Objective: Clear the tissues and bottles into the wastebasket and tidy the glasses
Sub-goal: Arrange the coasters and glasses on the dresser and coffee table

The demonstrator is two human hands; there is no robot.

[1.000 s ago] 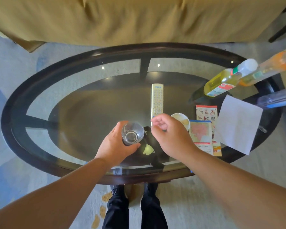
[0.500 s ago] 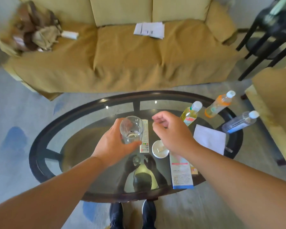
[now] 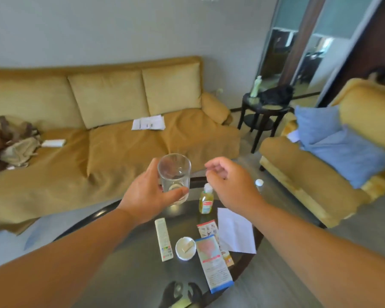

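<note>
Left hand [image 3: 147,194] grips upright glass [image 3: 174,178] above worktop [image 3: 129,263]; right hand [image 3: 229,185], loosely curled and empty, is nearer yellow bottle [image 3: 206,200] just below.

Count on the table [image 3: 138,281]:
One glass [image 3: 174,174]; two bottles, a yellow bottle [image 3: 206,200] and a capped bottle [image 3: 259,182]; one remote [image 3: 163,240]; one dish [image 3: 185,248]; two leaflets, a short leaflet [image 3: 208,228] and a long leaflet [image 3: 213,261]; one white sheet [image 3: 235,233].

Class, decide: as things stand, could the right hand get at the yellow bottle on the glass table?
Probably yes. The right hand holds nothing and hovers near the yellow bottle, with nothing between them.
</note>
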